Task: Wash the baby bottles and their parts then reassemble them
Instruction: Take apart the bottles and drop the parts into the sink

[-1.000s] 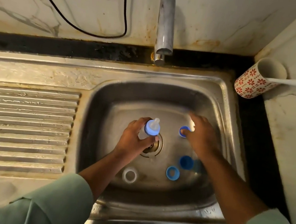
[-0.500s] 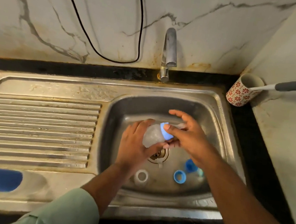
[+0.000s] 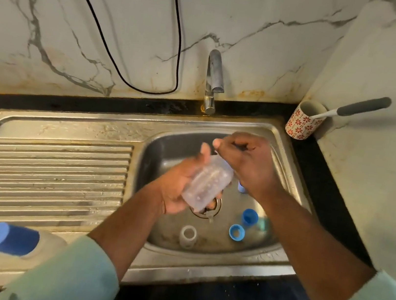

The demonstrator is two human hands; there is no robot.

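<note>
Over steel sink basin (image 3: 285,163): clear ribbed plastic bottle (image 3: 205,185), cylindrical, gripped by left hand (image 3: 181,186); right hand (image 3: 246,164) fisted at neck, contents unclear.

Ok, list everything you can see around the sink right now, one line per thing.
Bottle body: 1, clear, held tilted over the basin.
Blue rings or caps: 2, blue, on the basin floor at right; a third bluish part peeks out under the right wrist.
Clear part: 1, clear, basin floor, near side.
Capped bottle: 1, blue cap, lying on the near left sink ledge.
Sink: 1, steel, ribbed drainboard at left.
Tap: 1, metal, behind the basin, no water visible.
Cup: 1, white with red flowers, back right corner, holding a grey-handled brush.
Cable: 1, black, on the marble wall.
Left hand: grips the bottle body.
Right hand: curled at the bottle's top end; what it holds is hidden.
</note>
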